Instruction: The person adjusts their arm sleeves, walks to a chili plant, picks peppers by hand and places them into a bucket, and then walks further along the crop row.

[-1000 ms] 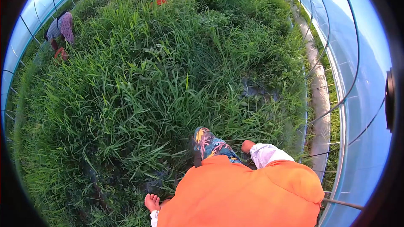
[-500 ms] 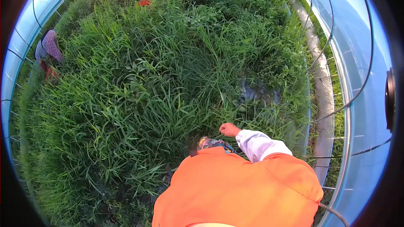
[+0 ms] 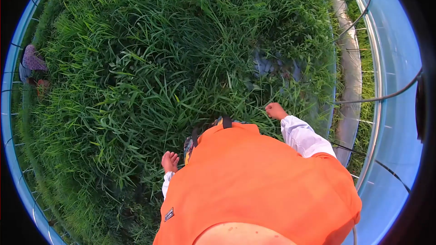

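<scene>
My left hand shows at the lower left of my body, low over the tall grass. Its fingers are loosely bent, a little apart, and nothing shows in them. Out to the right, my right hand is closed, with the fingers curled in above the grass. Whether it pinches a thin blade is too small to tell. White sleeves cover both forearms, and an orange top fills the bottom of the view.
Bluish-grey sheeting shows through the plants ahead of my right hand. A pale strip runs along the right, beside the plastic tunnel wall and its hoops. Another person bends at the far left beside something orange-red.
My view has tilted further down. My left hand has come into sight, and my right hand has shifted right and forward in the picture. The person at the top has left the view.
</scene>
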A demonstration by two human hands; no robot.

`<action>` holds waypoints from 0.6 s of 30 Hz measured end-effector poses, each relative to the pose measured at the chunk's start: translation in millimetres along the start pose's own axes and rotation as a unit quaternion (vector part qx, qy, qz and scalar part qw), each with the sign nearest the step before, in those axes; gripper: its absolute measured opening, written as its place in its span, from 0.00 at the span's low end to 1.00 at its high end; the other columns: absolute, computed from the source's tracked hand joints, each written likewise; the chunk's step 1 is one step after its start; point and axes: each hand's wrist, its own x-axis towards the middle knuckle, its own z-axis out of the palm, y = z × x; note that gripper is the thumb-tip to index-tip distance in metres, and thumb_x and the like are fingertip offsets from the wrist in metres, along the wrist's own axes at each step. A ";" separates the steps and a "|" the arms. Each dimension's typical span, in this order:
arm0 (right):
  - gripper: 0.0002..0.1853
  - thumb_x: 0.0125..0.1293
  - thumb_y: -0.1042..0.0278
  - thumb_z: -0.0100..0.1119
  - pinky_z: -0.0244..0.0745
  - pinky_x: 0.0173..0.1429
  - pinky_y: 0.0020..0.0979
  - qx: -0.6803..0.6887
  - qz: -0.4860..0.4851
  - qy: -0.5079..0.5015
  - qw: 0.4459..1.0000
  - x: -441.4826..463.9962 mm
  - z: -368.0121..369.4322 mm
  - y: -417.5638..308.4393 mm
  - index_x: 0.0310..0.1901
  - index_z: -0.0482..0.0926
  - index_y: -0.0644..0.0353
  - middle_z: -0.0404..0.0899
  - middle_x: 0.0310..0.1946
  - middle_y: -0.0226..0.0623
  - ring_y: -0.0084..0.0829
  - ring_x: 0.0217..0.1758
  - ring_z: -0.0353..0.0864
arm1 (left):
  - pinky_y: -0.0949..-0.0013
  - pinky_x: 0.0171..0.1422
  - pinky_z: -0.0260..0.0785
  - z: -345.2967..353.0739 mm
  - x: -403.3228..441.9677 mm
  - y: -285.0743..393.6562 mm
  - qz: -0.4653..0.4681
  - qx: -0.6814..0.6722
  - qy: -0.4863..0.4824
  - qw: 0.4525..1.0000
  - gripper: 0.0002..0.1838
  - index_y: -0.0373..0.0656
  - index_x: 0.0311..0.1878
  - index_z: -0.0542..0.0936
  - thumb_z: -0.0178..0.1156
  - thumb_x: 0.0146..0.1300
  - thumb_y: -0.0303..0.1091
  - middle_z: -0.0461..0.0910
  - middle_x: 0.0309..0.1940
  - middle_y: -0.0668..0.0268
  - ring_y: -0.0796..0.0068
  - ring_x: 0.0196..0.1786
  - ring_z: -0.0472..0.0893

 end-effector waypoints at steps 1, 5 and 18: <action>0.11 0.55 0.71 0.57 0.73 0.30 0.28 0.008 0.008 -0.005 1.000 -2.1 -4.9 4.3 0.40 0.80 0.64 0.81 0.26 0.34 0.26 0.26 0.80 | 0.58 0.45 0.74 10.5 0.0 3.5 0.001 0.011 -0.013 1.000 0.19 0.42 0.56 0.70 0.56 0.65 0.39 0.77 0.45 0.59 0.60 0.45 0.79; 0.11 0.58 0.72 0.56 0.71 0.26 0.25 0.082 0.067 0.011 0.994 -15.4 -9.1 27.5 0.42 0.79 0.65 0.80 0.26 0.32 0.22 0.25 0.78 | 0.58 0.44 0.75 46.7 -2.7 18.1 -0.014 0.092 -0.032 0.995 0.19 0.42 0.56 0.70 0.56 0.65 0.39 0.76 0.44 0.59 0.60 0.44 0.79; 0.05 0.61 0.70 0.55 0.69 0.24 0.25 0.200 0.249 -0.002 0.948 -27.1 10.0 70.1 0.34 0.79 0.61 0.78 0.22 0.30 0.21 0.22 0.75 | 0.69 0.19 0.54 203.5 65.9 134.1 -0.025 0.210 -0.055 0.976 0.06 0.46 0.29 0.67 0.51 0.62 0.29 0.62 0.20 0.70 0.75 0.18 0.63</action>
